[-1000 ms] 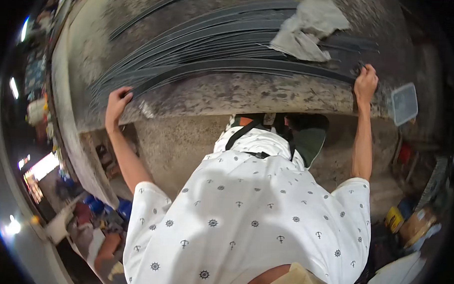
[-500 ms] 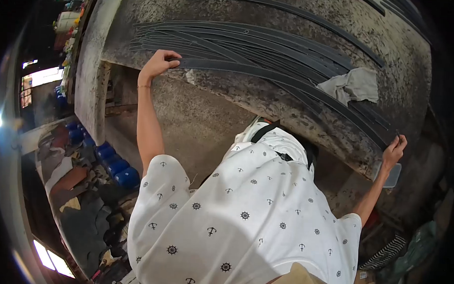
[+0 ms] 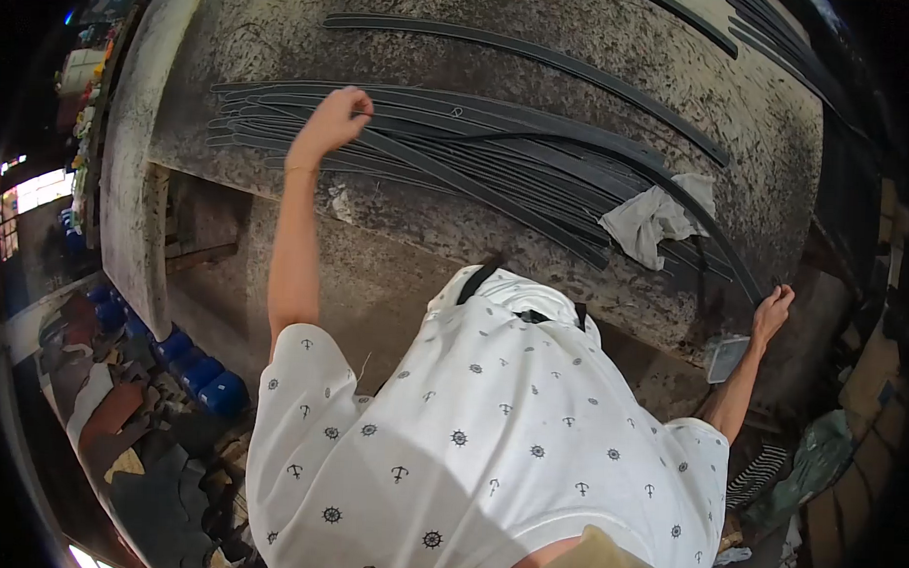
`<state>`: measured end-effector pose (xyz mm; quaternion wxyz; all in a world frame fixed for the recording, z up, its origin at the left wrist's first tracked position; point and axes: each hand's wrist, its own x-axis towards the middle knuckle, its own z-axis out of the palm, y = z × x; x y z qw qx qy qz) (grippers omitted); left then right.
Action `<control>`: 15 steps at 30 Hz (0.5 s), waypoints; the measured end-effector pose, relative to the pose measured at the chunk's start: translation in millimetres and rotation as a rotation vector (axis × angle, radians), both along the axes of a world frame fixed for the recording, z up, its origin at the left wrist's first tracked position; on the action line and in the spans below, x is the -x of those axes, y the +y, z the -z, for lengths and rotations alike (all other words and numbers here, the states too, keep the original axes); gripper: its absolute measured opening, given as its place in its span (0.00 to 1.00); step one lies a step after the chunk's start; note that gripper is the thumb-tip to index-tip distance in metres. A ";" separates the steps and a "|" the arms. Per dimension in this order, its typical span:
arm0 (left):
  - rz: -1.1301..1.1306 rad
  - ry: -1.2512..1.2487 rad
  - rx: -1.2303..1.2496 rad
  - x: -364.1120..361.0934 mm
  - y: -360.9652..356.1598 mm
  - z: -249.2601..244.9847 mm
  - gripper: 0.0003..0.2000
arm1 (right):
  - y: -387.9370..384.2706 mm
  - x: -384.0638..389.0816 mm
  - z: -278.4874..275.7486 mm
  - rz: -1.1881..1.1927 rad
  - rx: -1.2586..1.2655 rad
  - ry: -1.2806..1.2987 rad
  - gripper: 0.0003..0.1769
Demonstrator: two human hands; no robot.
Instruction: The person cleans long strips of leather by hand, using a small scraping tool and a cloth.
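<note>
Since the earlier frame, the left hand [image 3: 330, 129] has risen off the table's near edge, and the dark strip [image 3: 661, 175] has swung up over the pile of strips [image 3: 448, 169]. Long, narrow and dark grey, almost black, it bows in a smooth arch, looking thin and edge-on at upper centre and broader towards the right, where it crosses beside the crumpled pale cloth [image 3: 649, 223]. One end sits between the pinched thumb and fingers of the right hand [image 3: 771, 311], right of the frame. At upper left, its other end meets the left hand's curled fingers; whether they grip it, I cannot tell.
</note>
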<state>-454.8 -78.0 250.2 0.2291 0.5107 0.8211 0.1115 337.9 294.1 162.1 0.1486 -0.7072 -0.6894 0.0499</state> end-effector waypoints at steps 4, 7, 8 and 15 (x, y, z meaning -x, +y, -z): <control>0.090 -0.086 0.007 -59.6 48.3 83.8 0.23 | 8.8 16.1 -5.0 0.044 0.073 -0.084 0.17; 0.055 0.286 -0.271 -124.4 75.4 134.1 0.27 | 24.1 20.4 -26.4 0.022 0.073 -0.108 0.17; 0.061 0.281 -0.280 -128.9 91.7 141.8 0.27 | 28.2 19.1 -33.1 -0.001 0.068 -0.106 0.17; 0.180 0.002 -0.283 -169.1 176.9 187.8 0.24 | 58.2 -1.2 -56.5 -0.129 0.048 -0.164 0.17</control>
